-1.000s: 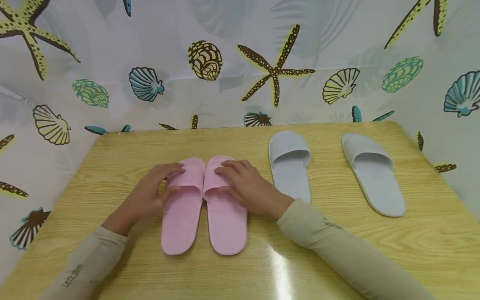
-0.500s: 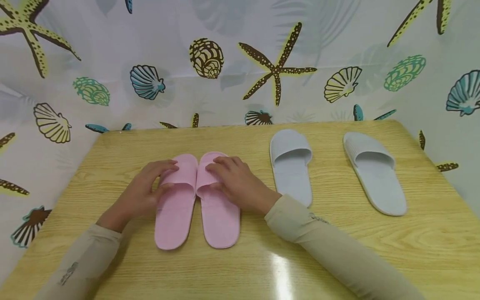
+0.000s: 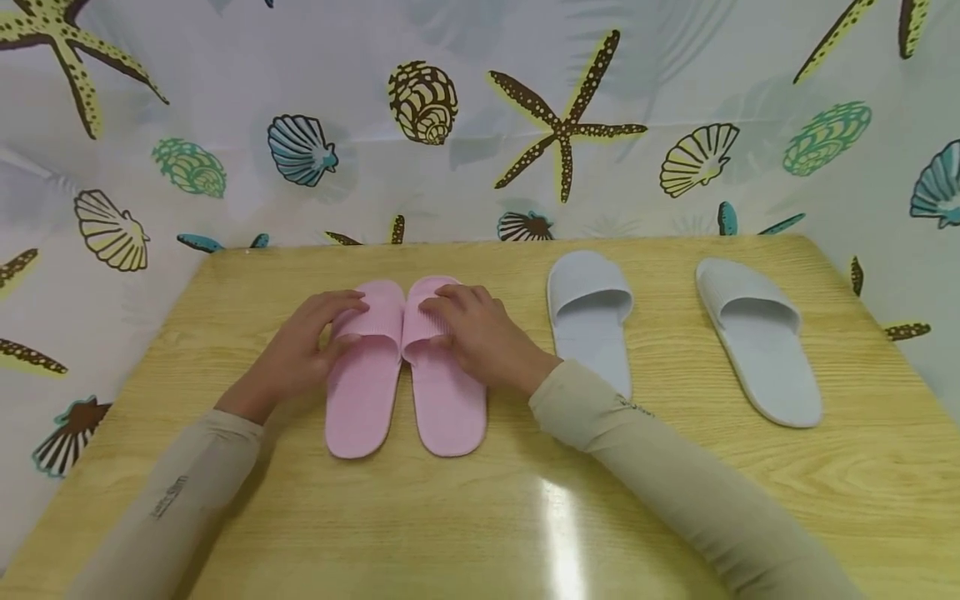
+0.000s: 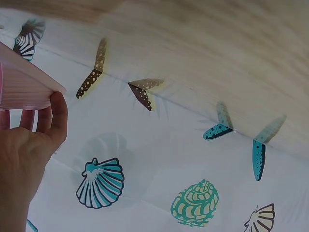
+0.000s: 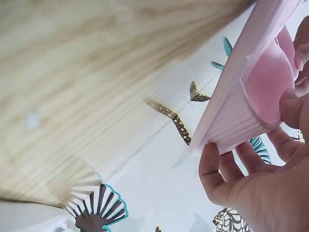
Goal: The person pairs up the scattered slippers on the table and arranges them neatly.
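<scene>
Two pink slippers lie side by side on the wooden table in the head view, their toes pointing away from me and their straps touching. My left hand (image 3: 306, 348) grips the left pink slipper (image 3: 363, 407) by the outer side of its strap, fingers on top and thumb near the opening. The right pink slipper (image 3: 451, 408) is held by my right hand (image 3: 486, 340). In the right wrist view, my right fingers spread along the ribbed strap (image 5: 236, 116) while the thumb sits at its opening. The left wrist view catches only a pink edge (image 4: 26, 87) above my left fingers.
To the right stand two white slippers: one (image 3: 592, 333) is partly covered by my right sleeve, the other (image 3: 772, 367) lies angled farther right. Behind the wooden table (image 3: 420, 533) hangs a white cloth (image 3: 465, 183) printed with shells and starfish.
Both hands have slid the pink slippers together, first slightly left, then away from me toward the back of the table. The white slippers have stayed put, and the head view has tilted slightly.
</scene>
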